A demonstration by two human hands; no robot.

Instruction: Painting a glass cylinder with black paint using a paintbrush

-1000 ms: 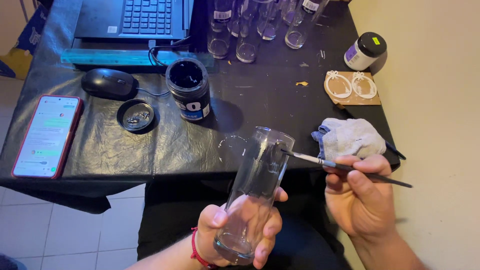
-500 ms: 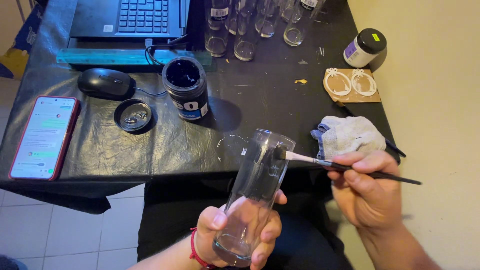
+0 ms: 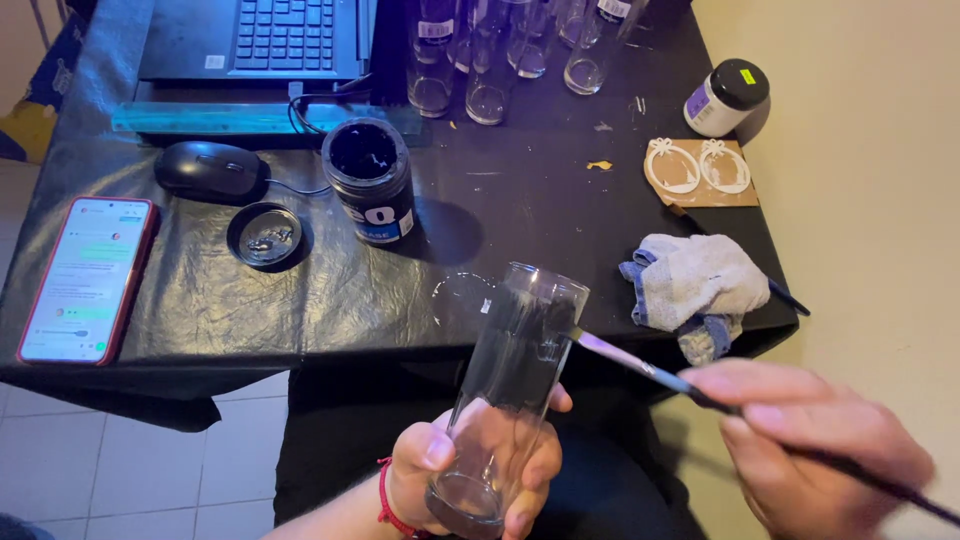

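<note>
The left hand (image 3: 470,475) is wrapped around the base of a tall clear glass (image 3: 515,385), fingers closed on it and tilting its open mouth up and away, over the lap in front of the table edge. The right hand (image 3: 815,440) pinches a thin paintbrush (image 3: 650,372) between closed fingers, and the brush tip touches the glass wall just under the rim. The grip sits low on a smooth, long glass, so a firm push from the brush could likely twist it or let it slide in the palm; with no table beneath it, a slip would probably drop it toward the floor tiles. The bristles rest near the rim, so a small wobble might drag paint across a clear area. Beyond the hands, on the black-covered table (image 3: 250,300), stand an open dark paint jar (image 3: 370,180) with its lid (image 3: 264,234) beside it, a crumpled cloth (image 3: 695,285), a phone (image 3: 85,275), a mouse (image 3: 208,170), and a row of empty glasses (image 3: 500,60) at the back.
</note>
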